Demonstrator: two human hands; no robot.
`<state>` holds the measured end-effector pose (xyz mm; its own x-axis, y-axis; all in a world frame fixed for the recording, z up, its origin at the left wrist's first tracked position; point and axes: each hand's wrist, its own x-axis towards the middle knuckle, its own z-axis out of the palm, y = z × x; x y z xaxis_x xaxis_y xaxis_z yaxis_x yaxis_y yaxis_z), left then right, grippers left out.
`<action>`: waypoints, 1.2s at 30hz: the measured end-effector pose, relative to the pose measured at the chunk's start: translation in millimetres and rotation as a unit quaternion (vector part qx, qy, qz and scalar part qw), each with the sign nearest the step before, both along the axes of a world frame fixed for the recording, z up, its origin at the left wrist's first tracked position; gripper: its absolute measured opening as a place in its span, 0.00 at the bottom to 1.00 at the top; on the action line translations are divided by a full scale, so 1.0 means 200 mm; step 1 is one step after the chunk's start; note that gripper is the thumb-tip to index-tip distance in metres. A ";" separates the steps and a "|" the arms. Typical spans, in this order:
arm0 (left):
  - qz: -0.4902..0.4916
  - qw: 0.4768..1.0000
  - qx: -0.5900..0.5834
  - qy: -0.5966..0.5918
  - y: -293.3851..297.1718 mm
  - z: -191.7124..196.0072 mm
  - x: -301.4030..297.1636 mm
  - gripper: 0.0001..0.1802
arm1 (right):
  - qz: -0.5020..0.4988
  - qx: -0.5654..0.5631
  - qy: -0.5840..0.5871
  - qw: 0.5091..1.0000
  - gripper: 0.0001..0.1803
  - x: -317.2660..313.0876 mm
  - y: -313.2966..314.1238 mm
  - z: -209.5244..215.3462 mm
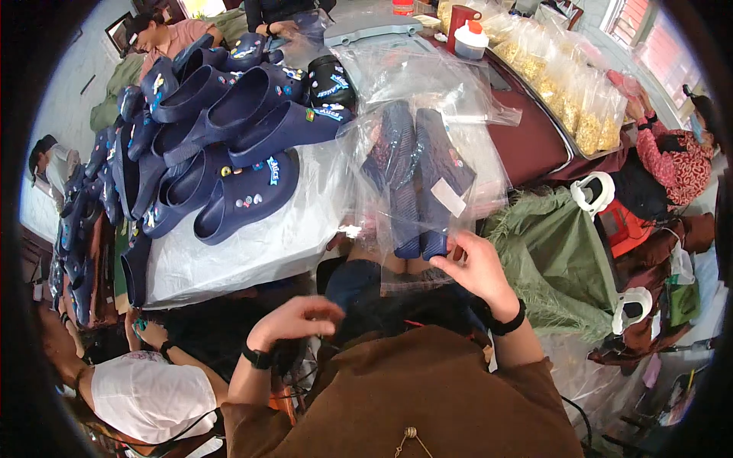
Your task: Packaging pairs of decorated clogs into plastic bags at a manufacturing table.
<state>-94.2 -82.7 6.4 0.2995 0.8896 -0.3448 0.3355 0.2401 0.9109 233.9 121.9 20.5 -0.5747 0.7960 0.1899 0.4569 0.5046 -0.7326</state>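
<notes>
1. My right hand [479, 269] is pinching the lower edge of a clear bag [427, 145] holding a pair of navy clogs [418, 179], soles up.
2. My left hand [294, 319] is hanging lower, fingers curled in; I cannot tell if it is holding anything.
3. The bag is lying on the desk [252, 244] edge in front of me.
4. I am judging the film slippery and the clogs light and springy, so gripping through the plastic at the heels seems safest.
5. Loose clogs [229, 130] are piling up to the left.

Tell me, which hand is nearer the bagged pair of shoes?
Right. The right hand grips the bagged shoes at their lower end; the left hand sits lower left, apart.
</notes>
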 end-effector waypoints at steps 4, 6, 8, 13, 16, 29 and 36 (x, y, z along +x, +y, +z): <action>0.122 0.967 0.175 0.140 0.29 0.15 0.11 0.27 | -0.046 -0.003 0.060 0.997 0.19 -0.02 -0.03 0.02; 0.154 0.959 0.214 0.107 0.39 0.15 0.18 0.47 | -0.082 0.079 0.024 0.993 0.29 -0.03 -0.03 0.01; 0.162 0.958 0.218 0.096 0.47 0.19 0.29 0.57 | -0.103 0.134 0.000 0.986 0.48 -0.03 -0.03 0.01; 0.142 0.892 0.349 0.251 0.60 0.06 0.46 0.72 | 0.032 0.077 0.017 0.996 0.66 0.02 0.01 -0.03; 0.181 0.921 0.282 0.200 0.61 0.07 0.49 0.68 | 0.032 0.091 0.029 0.995 0.61 0.03 0.05 -0.13; 0.290 0.904 0.250 0.192 0.61 -0.06 0.49 0.25 | -0.108 0.118 0.124 0.979 0.23 -0.05 0.03 -0.11; 0.300 0.899 0.268 0.172 0.61 -0.07 0.51 0.24 | -0.028 -0.032 0.130 0.991 0.12 0.06 0.06 -0.20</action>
<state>7.7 40.1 -6.9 -0.3327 0.9212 0.2017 0.5757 0.0291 0.8172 245.4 134.0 -20.2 -0.4671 0.8411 0.2726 0.2756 0.4315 -0.8590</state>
